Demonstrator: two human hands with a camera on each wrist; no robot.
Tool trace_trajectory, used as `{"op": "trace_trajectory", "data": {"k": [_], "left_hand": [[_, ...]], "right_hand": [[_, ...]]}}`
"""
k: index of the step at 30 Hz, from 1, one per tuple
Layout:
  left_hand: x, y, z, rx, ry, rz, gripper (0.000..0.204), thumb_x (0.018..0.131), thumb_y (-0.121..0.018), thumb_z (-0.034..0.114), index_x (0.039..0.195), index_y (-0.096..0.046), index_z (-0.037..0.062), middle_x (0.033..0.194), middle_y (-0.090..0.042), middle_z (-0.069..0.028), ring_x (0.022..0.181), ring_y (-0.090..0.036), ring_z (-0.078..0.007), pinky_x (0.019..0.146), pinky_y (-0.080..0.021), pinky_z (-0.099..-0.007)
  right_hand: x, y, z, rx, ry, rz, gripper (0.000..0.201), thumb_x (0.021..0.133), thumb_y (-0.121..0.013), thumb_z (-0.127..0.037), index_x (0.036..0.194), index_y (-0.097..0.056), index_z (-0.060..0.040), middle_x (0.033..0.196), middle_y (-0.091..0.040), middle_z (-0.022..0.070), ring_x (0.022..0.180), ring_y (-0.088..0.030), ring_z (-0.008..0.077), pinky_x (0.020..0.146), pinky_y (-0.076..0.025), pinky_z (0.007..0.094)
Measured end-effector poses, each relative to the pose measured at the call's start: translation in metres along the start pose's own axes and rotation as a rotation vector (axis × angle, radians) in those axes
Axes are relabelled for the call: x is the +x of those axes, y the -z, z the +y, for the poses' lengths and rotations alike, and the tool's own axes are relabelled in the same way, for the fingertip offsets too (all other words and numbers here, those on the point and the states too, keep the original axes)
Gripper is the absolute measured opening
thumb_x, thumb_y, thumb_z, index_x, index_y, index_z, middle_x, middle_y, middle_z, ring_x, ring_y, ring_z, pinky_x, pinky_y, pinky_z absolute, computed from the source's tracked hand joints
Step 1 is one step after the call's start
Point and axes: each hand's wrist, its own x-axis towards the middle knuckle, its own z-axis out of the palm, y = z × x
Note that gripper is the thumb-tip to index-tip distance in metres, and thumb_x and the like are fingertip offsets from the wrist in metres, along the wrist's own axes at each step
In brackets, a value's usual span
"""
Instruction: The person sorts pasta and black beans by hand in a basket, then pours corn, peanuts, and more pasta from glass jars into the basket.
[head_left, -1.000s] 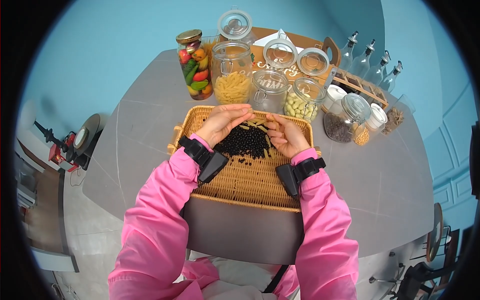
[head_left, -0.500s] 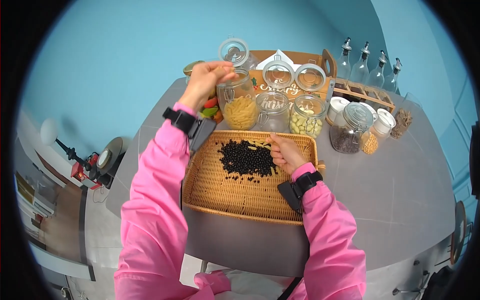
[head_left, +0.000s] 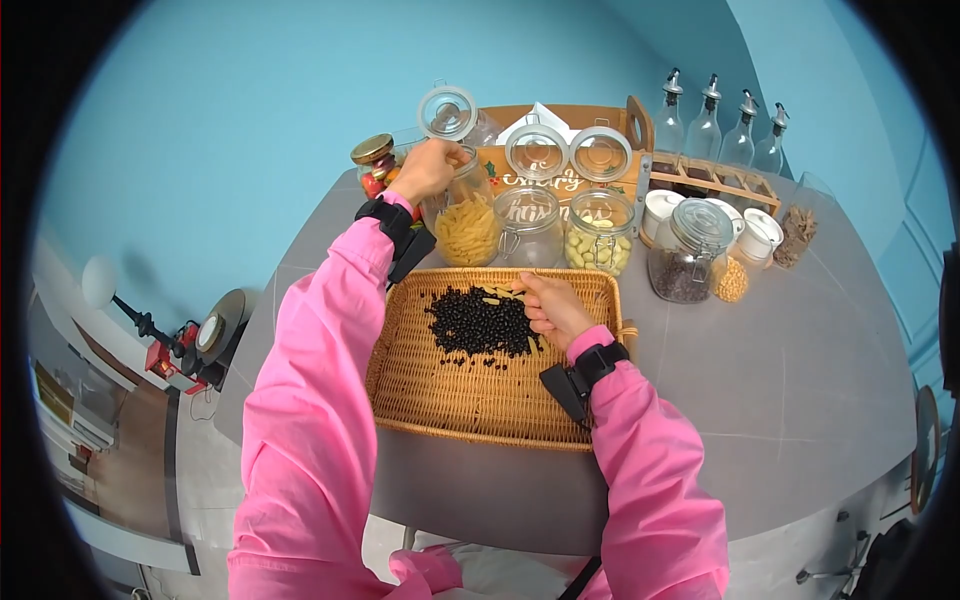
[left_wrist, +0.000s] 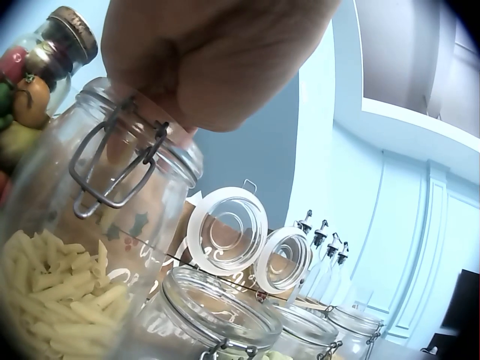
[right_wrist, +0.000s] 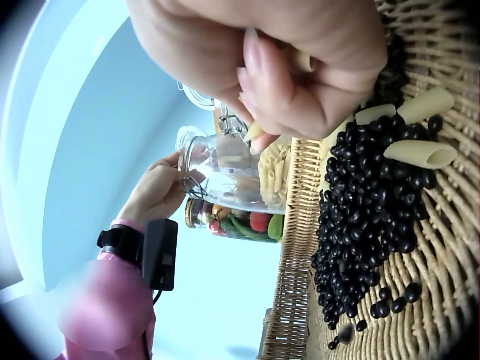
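My left hand [head_left: 428, 170] is at the mouth of a tall clip-top glass jar [left_wrist: 184, 165], its fingers dipping inside the rim. Penne [left_wrist: 67, 300] fills the lower part of that jar. The glass and my hand's back partly hide those fingertips. My right hand [head_left: 555, 308] is over the wicker basket [head_left: 460, 405], fingers curled, pinching a piece of penne [right_wrist: 255, 132]; another piece shows inside the curled fingers in the right wrist view. Beneath it lies a heap of black beans [head_left: 480, 322], with several loose penne pieces [right_wrist: 420, 154] at its edge.
Right of the penne jar stand an open, seemingly bare glass jar [head_left: 528, 240] and a jar of pale beans [head_left: 597, 248]. A jar of vegetables [head_left: 374, 165] is at the left. Farther right are a dark-filled jar [head_left: 683, 275], white-lidded pots and glass bottles [head_left: 705, 130].
My left hand has gone from beside my right hand over the basket, up and left, then down into the penne jar's mouth. My right hand stays above the beans.
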Motion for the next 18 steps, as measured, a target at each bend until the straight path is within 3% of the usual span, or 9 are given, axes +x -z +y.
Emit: {"op": "trace_trajectory", "data": {"k": [6, 8, 9, 12, 14, 18], "left_hand": [[-0.003, -0.003, -0.002, -0.053, -0.022, 0.129, 0.027, 0.073, -0.054, -0.003, 0.094, -0.069, 0.0043, 0.095, -0.068, -0.0155, 0.091, -0.064, -0.028, 0.082, -0.048, -0.0347], [-0.004, -0.005, -0.005, -0.126, -0.047, 0.153, 0.028, 0.077, -0.048, -0.006, 0.097, -0.067, 0.0009, 0.089, -0.068, -0.0127, 0.081, -0.064, -0.0197, 0.076, -0.049, -0.0313], [-0.005, -0.004, -0.004, -0.127, -0.047, 0.155, 0.028, 0.077, -0.048, -0.006, 0.097, -0.067, 0.0009, 0.089, -0.068, -0.0127, 0.081, -0.064, -0.0197, 0.076, -0.049, -0.0313], [-0.01, -0.007, -0.002, -0.069, -0.025, 0.185, 0.026, 0.078, -0.048, -0.005, 0.094, -0.067, 0.0006, 0.086, -0.068, -0.014, 0.08, -0.065, -0.0225, 0.075, -0.049, -0.0329], [-0.011, -0.013, -0.003, 0.011, -0.093, 0.343, 0.021, 0.073, -0.053, -0.002, 0.085, -0.069, 0.002, 0.083, -0.066, -0.0203, 0.082, -0.065, -0.0316, 0.075, -0.049, -0.038], [-0.015, -0.015, 0.009, 0.063, -0.052, 0.308, 0.024, 0.078, -0.048, -0.001, 0.09, -0.068, 0.0012, 0.088, -0.067, -0.0192, 0.087, -0.064, -0.0337, 0.078, -0.049, -0.0381]], "right_hand": [[0.001, 0.0, 0.001, 0.008, -0.013, 0.002, 0.025, 0.096, -0.048, -0.026, 0.1, -0.055, -0.0024, 0.062, -0.033, -0.0062, 0.046, -0.029, 0.0034, 0.038, -0.022, 0.0185], [0.002, 0.001, 0.001, 0.004, -0.011, 0.002, 0.025, 0.096, -0.049, -0.026, 0.1, -0.056, -0.0025, 0.062, -0.033, -0.0061, 0.046, -0.029, 0.0034, 0.038, -0.022, 0.0185], [0.002, 0.001, 0.001, -0.001, -0.01, 0.002, 0.025, 0.096, -0.049, -0.026, 0.099, -0.056, -0.0026, 0.062, -0.033, -0.0061, 0.046, -0.029, 0.0034, 0.038, -0.023, 0.0185], [0.002, 0.0, 0.002, 0.005, -0.002, 0.02, 0.025, 0.095, -0.05, -0.025, 0.097, -0.058, -0.0013, 0.06, -0.035, -0.0058, 0.045, -0.029, 0.0036, 0.037, -0.022, 0.0191], [0.002, 0.001, 0.002, 0.001, -0.002, 0.017, 0.024, 0.095, -0.051, -0.025, 0.097, -0.058, -0.0014, 0.061, -0.035, -0.0057, 0.045, -0.03, 0.0036, 0.037, -0.022, 0.0191], [0.002, 0.001, 0.001, 0.031, -0.014, 0.033, 0.024, 0.095, -0.05, -0.023, 0.096, -0.058, -0.0009, 0.062, -0.037, -0.0046, 0.046, -0.03, 0.004, 0.037, -0.023, 0.0189]]}}
